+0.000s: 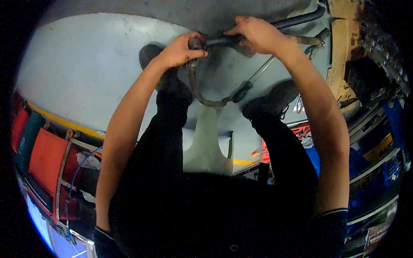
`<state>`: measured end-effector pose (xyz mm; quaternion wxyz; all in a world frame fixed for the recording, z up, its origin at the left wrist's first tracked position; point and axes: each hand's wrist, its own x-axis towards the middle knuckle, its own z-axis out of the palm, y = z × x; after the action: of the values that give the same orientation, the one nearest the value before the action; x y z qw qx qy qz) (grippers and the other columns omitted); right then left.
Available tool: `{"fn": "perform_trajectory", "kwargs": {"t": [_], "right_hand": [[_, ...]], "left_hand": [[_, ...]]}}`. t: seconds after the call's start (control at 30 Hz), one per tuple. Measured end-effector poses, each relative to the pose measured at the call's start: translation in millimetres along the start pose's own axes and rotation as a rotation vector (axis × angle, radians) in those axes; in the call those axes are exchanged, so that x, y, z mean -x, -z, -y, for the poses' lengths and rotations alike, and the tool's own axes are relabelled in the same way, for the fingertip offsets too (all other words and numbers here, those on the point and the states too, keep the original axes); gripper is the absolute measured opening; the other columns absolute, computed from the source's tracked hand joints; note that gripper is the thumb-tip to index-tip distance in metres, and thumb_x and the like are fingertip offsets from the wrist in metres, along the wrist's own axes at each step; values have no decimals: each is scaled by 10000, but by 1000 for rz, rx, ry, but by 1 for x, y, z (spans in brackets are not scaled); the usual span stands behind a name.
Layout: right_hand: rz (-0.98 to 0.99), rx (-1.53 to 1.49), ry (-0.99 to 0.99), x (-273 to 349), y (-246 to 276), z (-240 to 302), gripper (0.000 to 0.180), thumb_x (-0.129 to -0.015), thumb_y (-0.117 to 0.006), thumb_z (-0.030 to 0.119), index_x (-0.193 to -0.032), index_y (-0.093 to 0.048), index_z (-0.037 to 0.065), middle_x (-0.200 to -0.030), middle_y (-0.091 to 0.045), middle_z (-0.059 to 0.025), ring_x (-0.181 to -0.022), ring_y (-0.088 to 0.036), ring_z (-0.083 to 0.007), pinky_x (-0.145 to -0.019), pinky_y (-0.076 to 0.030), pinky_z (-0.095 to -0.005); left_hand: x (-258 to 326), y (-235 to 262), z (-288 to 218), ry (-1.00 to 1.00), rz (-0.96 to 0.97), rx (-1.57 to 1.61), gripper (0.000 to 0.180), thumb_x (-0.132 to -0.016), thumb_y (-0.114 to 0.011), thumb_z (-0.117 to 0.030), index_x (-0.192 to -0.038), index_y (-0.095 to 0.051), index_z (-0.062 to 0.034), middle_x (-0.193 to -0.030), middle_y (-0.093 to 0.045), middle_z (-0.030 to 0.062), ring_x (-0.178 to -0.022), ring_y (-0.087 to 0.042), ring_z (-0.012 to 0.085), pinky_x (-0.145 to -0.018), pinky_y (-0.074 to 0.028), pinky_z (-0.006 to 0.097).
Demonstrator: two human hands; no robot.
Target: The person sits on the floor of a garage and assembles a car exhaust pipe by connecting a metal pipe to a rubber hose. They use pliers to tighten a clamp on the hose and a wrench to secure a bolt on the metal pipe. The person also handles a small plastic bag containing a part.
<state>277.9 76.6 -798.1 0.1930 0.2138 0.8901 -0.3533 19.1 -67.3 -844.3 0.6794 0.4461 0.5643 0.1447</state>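
My left hand [183, 50] is closed around the rounded, grimy end fitting [195, 44] of a curved brown pipe [196, 88]. The pipe bends down from there toward the floor between my feet. A long black tube [301, 19] runs from beside that fitting to the upper right. My right hand [260, 35] has its fingers curled on this tube, index finger stretched along it toward my left hand. Below, a screwdriver [243, 91] with a black handle lies slanted on the floor, its shaft pointing up toward my right wrist.
Under me is a pale green stool [206, 133], between my dark shoes. Brown cardboard [342, 64] lies at the right, near another dirty bent pipe [307, 40]. A red tool case [301, 131] is behind my right foot. Red panels [43, 150] and shelving stand at the left.
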Motion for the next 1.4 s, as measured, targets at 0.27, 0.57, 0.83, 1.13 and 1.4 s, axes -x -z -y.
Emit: {"fn": "perform_trajectory", "kwargs": {"t": [0.27,0.57,0.83,1.13,1.4], "right_hand": [[3,-73,20,-14,-5,-8,473,-818,-806,105,-1282,-734,165,-1148,-649,-125,-1147,-628,-367,-1000,-522,-487],[-21,-57,18,-12,-10,-7,437,-818,-806,113,-1249,-749,152,-1112,-655,-119,-1125,-643,-360,-981,-533,-480],[-22,-52,-37,-11,-12,-2,428,-813,-811,122,-1236,-754,154,-1130,-659,-113,-1141,-645,-355,-993,-535,-483],[-34,-62,-47,-9,-12,-3,429,-818,-799,108,-1241,-752,154,-1137,-662,-111,-1139,-650,-349,-992,-539,-476],[-69,-37,-23,-6,-22,-6,455,-829,-779,108,-1278,-736,163,-1154,-660,-111,-1128,-653,-345,-976,-548,-473]], "left_hand": [[-3,7,2,131,70,44,591,-839,-858,-298,-1273,-609,17,-940,-663,48,-820,-611,137,-721,-509,307],[-5,7,6,37,21,-84,607,-825,-852,-334,-1267,-625,16,-971,-652,69,-911,-601,170,-829,-495,327],[-2,9,-11,147,34,-138,637,-825,-837,-360,-1298,-632,15,-1144,-694,115,-1104,-616,215,-1008,-476,351],[-6,6,5,1,0,-36,531,-831,-837,-293,-1225,-640,3,-866,-635,31,-803,-583,129,-724,-485,301],[-3,9,-6,118,45,-39,590,-816,-851,-307,-1279,-627,-16,-954,-672,51,-887,-615,159,-824,-511,321]]}}
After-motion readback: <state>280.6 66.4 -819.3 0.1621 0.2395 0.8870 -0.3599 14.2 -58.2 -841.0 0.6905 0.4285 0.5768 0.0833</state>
